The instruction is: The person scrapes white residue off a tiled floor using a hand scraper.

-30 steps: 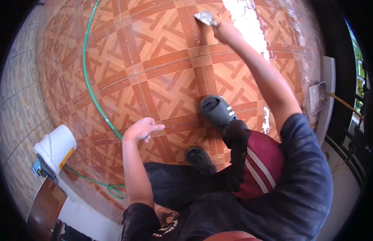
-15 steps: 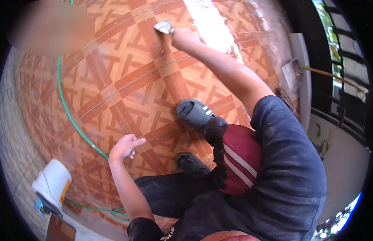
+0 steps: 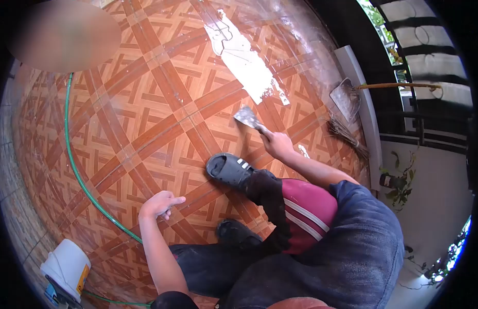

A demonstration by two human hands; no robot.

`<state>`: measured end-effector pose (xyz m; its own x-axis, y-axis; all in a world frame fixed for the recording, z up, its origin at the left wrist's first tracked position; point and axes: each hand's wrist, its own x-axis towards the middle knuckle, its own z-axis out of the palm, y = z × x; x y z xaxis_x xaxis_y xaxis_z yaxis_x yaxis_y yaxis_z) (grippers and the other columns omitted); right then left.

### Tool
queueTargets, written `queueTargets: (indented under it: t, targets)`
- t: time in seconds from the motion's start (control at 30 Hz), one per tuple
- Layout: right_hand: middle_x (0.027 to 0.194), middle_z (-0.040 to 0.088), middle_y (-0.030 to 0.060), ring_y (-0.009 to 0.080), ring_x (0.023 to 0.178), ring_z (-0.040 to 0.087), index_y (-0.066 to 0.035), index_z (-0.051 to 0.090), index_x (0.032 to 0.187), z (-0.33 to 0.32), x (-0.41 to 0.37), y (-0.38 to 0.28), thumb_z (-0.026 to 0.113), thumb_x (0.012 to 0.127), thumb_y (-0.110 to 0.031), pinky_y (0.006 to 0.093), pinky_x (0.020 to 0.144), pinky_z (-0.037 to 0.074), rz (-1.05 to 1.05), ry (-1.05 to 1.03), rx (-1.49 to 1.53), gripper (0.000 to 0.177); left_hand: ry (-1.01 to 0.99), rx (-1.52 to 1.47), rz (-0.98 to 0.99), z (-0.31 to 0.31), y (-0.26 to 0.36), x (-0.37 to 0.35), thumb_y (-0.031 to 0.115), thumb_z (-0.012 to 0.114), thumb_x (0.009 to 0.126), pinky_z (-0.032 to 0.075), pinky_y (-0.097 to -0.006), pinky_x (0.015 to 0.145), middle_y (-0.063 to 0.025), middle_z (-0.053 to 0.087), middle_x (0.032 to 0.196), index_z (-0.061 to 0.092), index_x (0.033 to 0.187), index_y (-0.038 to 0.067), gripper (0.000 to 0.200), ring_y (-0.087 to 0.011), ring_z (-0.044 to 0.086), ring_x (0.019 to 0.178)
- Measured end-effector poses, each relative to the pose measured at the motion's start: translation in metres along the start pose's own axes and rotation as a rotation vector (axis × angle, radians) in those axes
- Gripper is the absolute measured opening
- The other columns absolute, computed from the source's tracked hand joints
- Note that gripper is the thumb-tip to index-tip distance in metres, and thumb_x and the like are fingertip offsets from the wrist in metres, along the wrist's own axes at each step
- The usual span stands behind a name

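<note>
My right hand [image 3: 278,144] grips the handle of a putty knife [image 3: 247,117]. Its broad, whitish-smeared blade points up and left, close over the patterned wood-look tiled floor [image 3: 161,118]. Just beyond the blade, a bright white glossy patch [image 3: 244,64] stretches across the tiles. My left hand [image 3: 160,204] hangs above the floor at the lower left, holding nothing; one finger sticks out to the right and the others curl loosely. Between my hands is my foot in a dark slip-on shoe [image 3: 229,169] with white stripes.
A green hose [image 3: 77,172] curves along the left side. At the lower left stands a white bucket [image 3: 69,268]. On the right lie a dustpan [image 3: 346,99] with a long stick handle and a twig broom [image 3: 348,136], beside a low ledge [image 3: 358,103]. A plant [image 3: 401,180] hangs by the wall.
My right hand has drawn the putty knife back toward my body and to the right. The view has shifted, showing more of the white patch and the broom. My left hand keeps its pose.
</note>
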<state>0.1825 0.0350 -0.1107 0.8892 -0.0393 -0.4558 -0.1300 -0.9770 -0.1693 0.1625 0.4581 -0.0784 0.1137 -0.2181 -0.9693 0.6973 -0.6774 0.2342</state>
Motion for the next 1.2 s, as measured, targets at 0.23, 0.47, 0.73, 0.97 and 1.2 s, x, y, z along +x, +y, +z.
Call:
queueTargets:
  t: [0.23, 0.47, 0.73, 0.97, 1.2]
  targets:
    - [0.083, 0.062, 0.0238, 0.0406, 0.077, 0.062, -0.012, 0.052, 0.116, 0.021, -0.020, 0.051, 0.050, 0.087, -0.022, 0.0507, 0.071, 0.050, 0.008, 0.154, 0.068, 0.030, 0.024, 0.170, 0.044, 0.004, 0.037, 0.006, 0.048, 0.070, 0.079, 0.040, -0.0234, 0.039, 0.0006, 0.046, 0.055, 0.047, 0.070, 0.010, 0.046, -0.0091, 0.047, 0.041]
    - [0.084, 0.062, 0.0238, 0.0411, 0.078, 0.062, -0.017, 0.055, 0.123, 0.021, -0.035, 0.049, 0.050, 0.088, -0.025, 0.0499, 0.072, 0.050, 0.011, 0.128, 0.093, 0.036, -0.024, 0.262, 0.059, 0.009, 0.044, 0.016, 0.054, 0.067, 0.079, 0.044, -0.0244, 0.044, 0.0007, 0.047, 0.057, 0.054, 0.077, 0.007, 0.049, -0.0090, 0.049, 0.046]
    - [0.083, 0.065, 0.0233, 0.0403, 0.078, 0.063, -0.020, 0.056, 0.124, 0.017, -0.038, 0.047, 0.046, 0.092, -0.032, 0.0511, 0.072, 0.050, 0.041, -0.090, 0.029, 0.035, -0.043, 0.233, 0.092, 0.002, 0.037, 0.018, 0.052, 0.066, 0.081, 0.039, -0.0262, 0.042, 0.0011, 0.044, 0.055, 0.054, 0.079, 0.007, 0.047, -0.0094, 0.047, 0.045]
    - [0.086, 0.065, 0.0224, 0.0404, 0.080, 0.063, -0.023, 0.053, 0.129, 0.007, -0.010, 0.028, 0.046, 0.091, -0.030, 0.0509, 0.074, 0.050, 0.042, -0.139, -0.032, 0.039, -0.036, 0.278, 0.105, 0.003, 0.034, 0.008, 0.056, 0.062, 0.082, 0.038, -0.0274, 0.041, -0.0001, 0.045, 0.055, 0.051, 0.081, 0.007, 0.050, -0.0103, 0.047, 0.044]
    - [0.086, 0.064, 0.0236, 0.0406, 0.081, 0.063, -0.022, 0.048, 0.131, -0.002, 0.001, 0.012, 0.054, 0.088, -0.025, 0.0497, 0.073, 0.050, -0.009, 0.033, 0.078, 0.043, -0.006, 0.250, 0.082, 0.003, 0.034, -0.012, 0.057, 0.061, 0.082, 0.037, -0.0256, 0.041, 0.0000, 0.044, 0.055, 0.048, 0.077, 0.008, 0.051, -0.0097, 0.046, 0.044]
